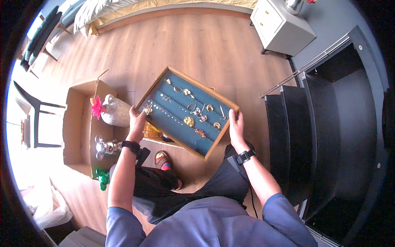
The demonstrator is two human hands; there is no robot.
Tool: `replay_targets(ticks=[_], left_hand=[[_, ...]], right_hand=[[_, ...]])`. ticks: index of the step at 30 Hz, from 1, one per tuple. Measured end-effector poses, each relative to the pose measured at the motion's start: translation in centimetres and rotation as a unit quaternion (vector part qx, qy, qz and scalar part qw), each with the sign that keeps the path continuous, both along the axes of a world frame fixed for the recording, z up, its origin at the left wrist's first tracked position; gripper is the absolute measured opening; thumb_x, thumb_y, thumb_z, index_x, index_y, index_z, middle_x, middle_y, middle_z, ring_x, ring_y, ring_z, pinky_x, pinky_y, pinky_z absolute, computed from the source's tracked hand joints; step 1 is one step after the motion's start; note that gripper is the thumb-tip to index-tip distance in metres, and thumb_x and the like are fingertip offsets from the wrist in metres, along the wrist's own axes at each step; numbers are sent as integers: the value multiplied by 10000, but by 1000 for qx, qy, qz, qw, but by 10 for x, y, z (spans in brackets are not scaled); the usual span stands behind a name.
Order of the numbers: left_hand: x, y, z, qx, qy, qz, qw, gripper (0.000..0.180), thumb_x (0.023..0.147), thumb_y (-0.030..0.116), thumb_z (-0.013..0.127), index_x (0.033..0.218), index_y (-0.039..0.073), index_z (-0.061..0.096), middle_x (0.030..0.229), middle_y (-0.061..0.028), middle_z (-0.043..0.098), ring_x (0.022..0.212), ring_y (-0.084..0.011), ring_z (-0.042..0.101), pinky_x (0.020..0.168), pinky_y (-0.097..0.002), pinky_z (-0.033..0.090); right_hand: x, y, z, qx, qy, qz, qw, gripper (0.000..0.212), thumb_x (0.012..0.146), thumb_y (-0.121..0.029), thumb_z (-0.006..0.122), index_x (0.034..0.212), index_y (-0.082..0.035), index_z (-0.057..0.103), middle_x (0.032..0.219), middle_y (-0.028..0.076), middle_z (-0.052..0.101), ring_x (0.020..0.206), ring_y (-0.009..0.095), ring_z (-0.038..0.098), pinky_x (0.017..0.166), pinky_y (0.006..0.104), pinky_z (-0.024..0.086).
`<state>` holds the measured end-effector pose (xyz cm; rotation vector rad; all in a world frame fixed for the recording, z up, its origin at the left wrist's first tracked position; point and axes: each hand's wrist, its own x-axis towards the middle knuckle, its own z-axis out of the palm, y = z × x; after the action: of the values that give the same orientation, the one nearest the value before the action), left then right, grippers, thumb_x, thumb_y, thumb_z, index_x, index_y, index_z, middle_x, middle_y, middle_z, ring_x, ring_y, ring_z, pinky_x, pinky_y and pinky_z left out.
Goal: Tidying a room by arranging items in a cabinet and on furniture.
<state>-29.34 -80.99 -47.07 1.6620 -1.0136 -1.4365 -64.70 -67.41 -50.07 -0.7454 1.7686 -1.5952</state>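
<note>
We hold a shallow wooden-framed tray [203, 89], turned cornerwise, its blue lining [185, 101] (ridged in rows) bearing scattered gold- and silver-coloured jewellery [189, 121].

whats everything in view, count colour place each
jewellery tray: one, blue-brown, centre
jewellery: many, mostly gold, on tray
cardboard box: one, brown, left
nightstand: one, white, top right
vases: two, whitish by box, silver on nightstand
flowers: few, pinkish, at vases
ornaments: two, silver and green, by box
basket: one, yellow, below tray
chairs: two, dark, left
bed: one, pale, top
cabinet: one, black, right
bag: one, white, lower left
floor: one, brown, beneath
wristbands: two, black, on wrists
left hand, right hand: two, bare, gripping tray
</note>
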Motion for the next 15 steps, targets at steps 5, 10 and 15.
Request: replay_targets(ticks=[5, 10, 15], left_hand=[[10, -4, -15, 1, -51, 34, 998, 689, 816, 148, 575, 1406, 51, 233, 1191, -149, 490, 1051, -212, 503, 918, -335, 418], [7, -5, -18, -8, -36, 58, 998, 695, 813, 147, 573, 1405, 132, 208, 895, -26, 518, 699, -98, 501, 565, -242, 390], [-2, 0, 0, 15, -38, 49, 998, 679, 812, 158, 563, 1400, 55, 240, 1115, -101, 477, 905, -171, 489, 780, -312, 429]], right_hand=[[3, -23, 13, 49, 48, 58, 996, 564, 930, -430, 567, 1263, 16, 473, 1127, 171, 631, 1053, 295, 603, 904, 375, 461], [29, -18, 5, 84, 37, 32, 995, 569, 935, -400, 575, 1275, 29, 420, 1198, 186, 574, 1098, 287, 563, 950, 381, 431], [43, -13, 1, 90, -30, -12, 995, 467, 953, -329, 560, 1214, 44, 457, 1137, 184, 600, 1045, 288, 588, 915, 383, 445]])
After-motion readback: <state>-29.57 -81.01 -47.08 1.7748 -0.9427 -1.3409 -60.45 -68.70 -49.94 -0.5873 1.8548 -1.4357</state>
